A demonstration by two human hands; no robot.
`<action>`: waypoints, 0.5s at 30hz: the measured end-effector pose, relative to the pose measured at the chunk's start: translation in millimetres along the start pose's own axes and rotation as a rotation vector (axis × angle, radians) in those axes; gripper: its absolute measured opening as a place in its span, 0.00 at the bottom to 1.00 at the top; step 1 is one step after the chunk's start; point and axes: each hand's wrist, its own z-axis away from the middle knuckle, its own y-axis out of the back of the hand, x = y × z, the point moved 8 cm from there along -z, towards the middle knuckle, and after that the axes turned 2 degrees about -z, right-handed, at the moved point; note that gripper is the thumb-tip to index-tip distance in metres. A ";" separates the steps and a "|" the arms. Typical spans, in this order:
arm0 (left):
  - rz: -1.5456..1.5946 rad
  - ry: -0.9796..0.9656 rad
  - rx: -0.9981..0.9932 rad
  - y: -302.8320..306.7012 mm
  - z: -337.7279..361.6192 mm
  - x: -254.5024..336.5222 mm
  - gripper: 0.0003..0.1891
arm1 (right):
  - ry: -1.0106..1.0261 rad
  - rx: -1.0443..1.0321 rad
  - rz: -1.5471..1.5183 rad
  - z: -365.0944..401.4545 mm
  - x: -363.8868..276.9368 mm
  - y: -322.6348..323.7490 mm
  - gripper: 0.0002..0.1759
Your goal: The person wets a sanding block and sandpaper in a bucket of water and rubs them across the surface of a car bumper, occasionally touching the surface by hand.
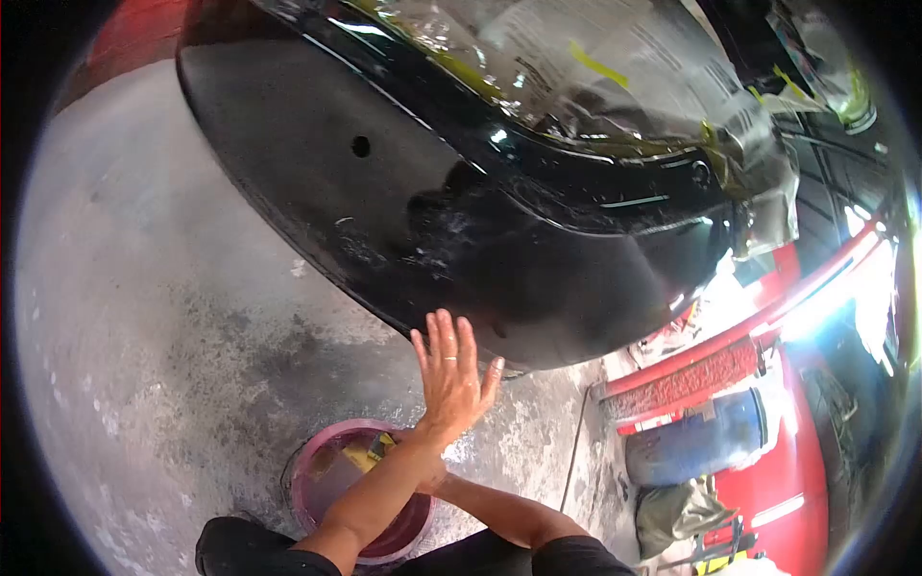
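My left hand point(451, 374) is raised with fingers spread, a ring on one finger, its fingertips at the lower edge of a glossy black vehicle panel point(567, 278). Nothing shows in its grasp. Wet-looking smears and one dark round hole mark the panel. Below, my right hand point(432, 474) crosses behind my left forearm, above the right side of a reddish bucket point(309, 480). Its fingers are hidden, so what it holds, if anything, does not show. Inside the bucket a yellow and dark item point(382, 445) lies close to my left forearm.
Clear plastic and paper sheeting point(615, 67) with yellow-green tape covers the vehicle's upper part. Stained concrete floor point(144, 288) spreads at left. At right are a blue drum point(696, 446), a grey-green bag point(677, 514) and a red vehicle body point(792, 490).
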 end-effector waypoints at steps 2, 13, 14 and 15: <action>-0.036 0.038 -0.022 3.2 2.9 -1.9 0.46 | 0.014 -0.061 -0.101 -4.4 -7.3 1.5 0.35; 0.030 0.159 0.027 16.2 1.1 -13.6 0.43 | 0.155 -0.014 -0.022 -9.4 -6.2 -5.4 0.38; 0.006 0.156 0.071 20.3 1.5 -12.9 0.43 | 0.138 -0.052 -0.008 -11.5 -5.6 -6.6 0.38; 0.010 0.145 0.063 20.4 0.5 -13.5 0.43 | 0.132 -0.039 -0.011 -11.8 -6.8 -4.0 0.38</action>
